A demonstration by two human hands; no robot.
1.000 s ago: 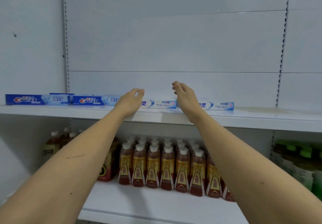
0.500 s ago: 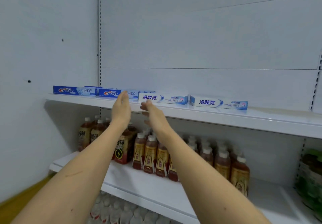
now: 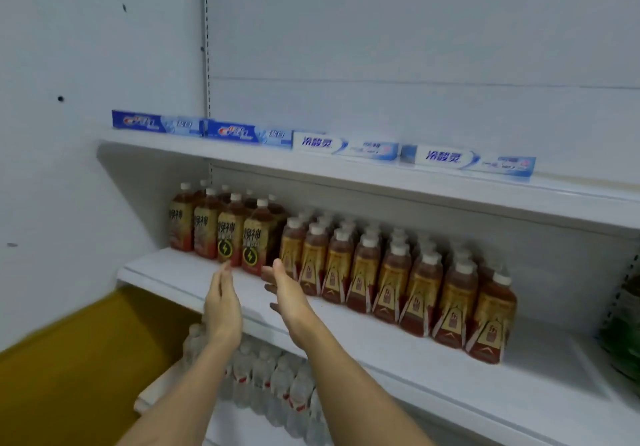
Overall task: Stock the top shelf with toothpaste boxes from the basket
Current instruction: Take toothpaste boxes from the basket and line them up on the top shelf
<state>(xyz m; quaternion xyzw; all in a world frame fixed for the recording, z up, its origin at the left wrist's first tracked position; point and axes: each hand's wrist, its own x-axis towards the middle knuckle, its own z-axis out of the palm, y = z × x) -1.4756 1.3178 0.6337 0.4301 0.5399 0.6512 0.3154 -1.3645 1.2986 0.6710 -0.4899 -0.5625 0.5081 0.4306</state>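
Several toothpaste boxes lie end to end along the front of the top shelf [image 3: 450, 192]: two dark blue boxes [image 3: 156, 123] [image 3: 247, 132] at the left, then two white and light blue boxes [image 3: 344, 145] [image 3: 467, 161]. My left hand [image 3: 221, 301] and my right hand [image 3: 287, 298] are both empty, fingers straight and apart. They hang well below the top shelf, in front of the middle shelf's edge, palms facing each other. The basket is out of view.
The middle shelf [image 3: 398, 345] carries rows of brown drink bottles [image 3: 391, 272] and taller amber bottles [image 3: 221, 234] at its left end. Clear water bottles [image 3: 270, 386] fill the shelf below. A green bottle [image 3: 623, 331] is at the right edge. A yellow surface [image 3: 79, 369] lies lower left.
Both hands have dropped from the top shelf's boxes down to the middle shelf's height. My view has swung left and down, showing the lower shelves.
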